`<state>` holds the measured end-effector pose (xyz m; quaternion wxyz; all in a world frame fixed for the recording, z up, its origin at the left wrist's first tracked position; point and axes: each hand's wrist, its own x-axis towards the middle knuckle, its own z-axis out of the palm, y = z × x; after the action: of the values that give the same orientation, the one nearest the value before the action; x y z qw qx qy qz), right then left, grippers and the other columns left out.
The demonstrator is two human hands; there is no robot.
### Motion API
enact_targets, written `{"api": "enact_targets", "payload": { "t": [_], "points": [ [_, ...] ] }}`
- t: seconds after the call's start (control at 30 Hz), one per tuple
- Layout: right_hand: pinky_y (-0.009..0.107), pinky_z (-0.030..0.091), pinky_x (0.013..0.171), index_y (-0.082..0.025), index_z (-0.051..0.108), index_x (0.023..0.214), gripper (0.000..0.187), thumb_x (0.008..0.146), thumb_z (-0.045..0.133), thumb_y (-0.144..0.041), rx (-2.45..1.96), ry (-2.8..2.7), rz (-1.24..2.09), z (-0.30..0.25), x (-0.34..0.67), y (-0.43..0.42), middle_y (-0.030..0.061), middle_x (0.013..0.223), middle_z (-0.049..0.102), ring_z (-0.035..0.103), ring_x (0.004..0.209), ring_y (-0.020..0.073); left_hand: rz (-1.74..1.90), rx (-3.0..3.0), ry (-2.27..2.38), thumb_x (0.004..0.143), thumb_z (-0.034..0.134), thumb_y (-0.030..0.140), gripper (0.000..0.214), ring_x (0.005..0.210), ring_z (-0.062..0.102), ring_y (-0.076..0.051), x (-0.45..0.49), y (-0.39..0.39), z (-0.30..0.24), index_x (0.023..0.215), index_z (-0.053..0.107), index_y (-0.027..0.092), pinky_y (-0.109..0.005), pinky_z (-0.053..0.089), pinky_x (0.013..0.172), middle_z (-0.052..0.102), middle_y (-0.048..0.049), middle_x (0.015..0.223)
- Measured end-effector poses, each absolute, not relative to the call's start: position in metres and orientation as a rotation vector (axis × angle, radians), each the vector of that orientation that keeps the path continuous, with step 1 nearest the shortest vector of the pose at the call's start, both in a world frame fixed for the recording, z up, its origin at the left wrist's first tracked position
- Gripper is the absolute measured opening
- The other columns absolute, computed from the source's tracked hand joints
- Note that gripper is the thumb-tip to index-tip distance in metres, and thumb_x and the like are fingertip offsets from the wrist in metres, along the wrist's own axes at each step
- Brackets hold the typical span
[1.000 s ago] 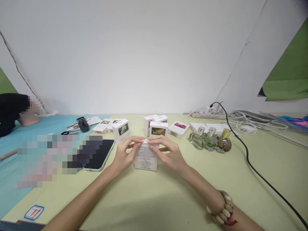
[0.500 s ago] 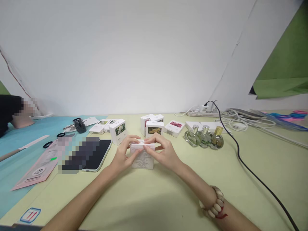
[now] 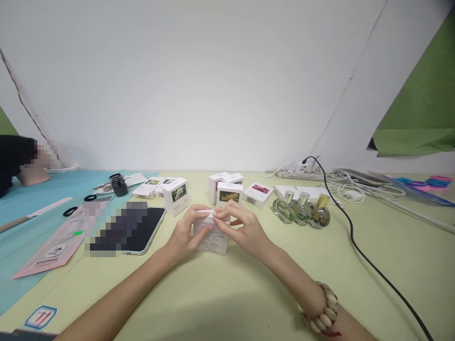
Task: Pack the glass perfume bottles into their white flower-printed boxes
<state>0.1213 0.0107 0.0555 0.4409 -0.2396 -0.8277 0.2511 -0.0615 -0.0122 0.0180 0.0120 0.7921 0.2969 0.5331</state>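
A small white carton (image 3: 213,242) with fine print on its near face stands upright on the table between my hands. My left hand (image 3: 190,229) grips its left side, thumb on the printed face and fingers bent over the top. From the right, my right hand (image 3: 245,225) pinches the top edge with thumb and fingers. Just behind it stands a white box with a yellow flower picture (image 3: 229,195), partly hidden by my fingers. A box with a white flower picture (image 3: 177,196) stands to the left of my left hand.
Three round glass bottles (image 3: 302,210) lie tilted at the right, beside a black cable (image 3: 369,260) and tangled white cords (image 3: 351,187). At the left are a phone (image 3: 151,229), a pink packet (image 3: 53,253) and a dark jar (image 3: 118,184). A person's arm (image 3: 31,173) rests far left.
The fingers of both hands have shifted slightly on the carton's top edge, the left thumb now lying lower on its face. The carton stays in place; the view has tilted a little.
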Motion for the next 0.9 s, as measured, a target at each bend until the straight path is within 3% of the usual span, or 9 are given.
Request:
{"api": "enact_targets", "payload": {
  "t": [0.23, 0.43, 0.67, 0.9],
  "points": [
    [0.025, 0.054, 0.066, -0.023, 0.062, 0.093, 0.015, 0.083, 0.053, -0.027, -0.501, -2.075, 0.468, 0.046, 0.121, 0.011, 0.0062, 0.098, 0.058, 0.057, 0.088, 0.0156, 1.648, 2.510, 0.956, 0.079, 0.054, 0.010, 0.036, 0.103, 0.050, -0.017, -0.061, -0.015, 0.020, 0.112, 0.045, 0.021, -0.034, 0.044, 0.084, 0.052, -0.0076, 0.106],
    [0.022, 0.054, 0.059, -0.021, 0.063, 0.090, 0.016, 0.082, 0.054, -0.032, -0.537, -1.915, 0.786, 0.043, 0.119, 0.009, 0.0078, 0.100, 0.056, 0.055, 0.096, 0.0166, 1.718, 2.538, 1.165, 0.081, 0.049, 0.011, 0.027, 0.103, 0.052, -0.015, -0.060, -0.019, 0.021, 0.106, 0.048, 0.022, -0.031, 0.046, 0.083, 0.050, -0.0079, 0.111],
    [0.024, 0.053, 0.060, -0.021, 0.062, 0.097, 0.025, 0.079, 0.057, -0.038, -0.661, -1.846, 0.853, 0.061, 0.117, 0.014, 0.0059, 0.099, 0.063, 0.062, 0.076, 0.0146, 1.787, 2.711, 1.321, 0.076, 0.058, 0.015, 0.018, 0.098, 0.056, -0.017, -0.059, -0.023, 0.021, 0.092, 0.051, 0.020, -0.028, 0.050, 0.077, 0.049, -0.0097, 0.115],
    [0.025, 0.053, 0.064, -0.025, 0.064, 0.103, 0.026, 0.085, 0.050, -0.037, -0.658, -1.807, 0.799, 0.056, 0.116, 0.009, 0.0033, 0.100, 0.065, 0.062, 0.080, 0.0158, 1.820, 2.679, 1.532, 0.075, 0.061, 0.025, 0.021, 0.097, 0.057, -0.020, -0.049, -0.029, 0.022, 0.092, 0.051, 0.020, -0.031, 0.051, 0.075, 0.045, -0.0117, 0.123]
  ]
}}
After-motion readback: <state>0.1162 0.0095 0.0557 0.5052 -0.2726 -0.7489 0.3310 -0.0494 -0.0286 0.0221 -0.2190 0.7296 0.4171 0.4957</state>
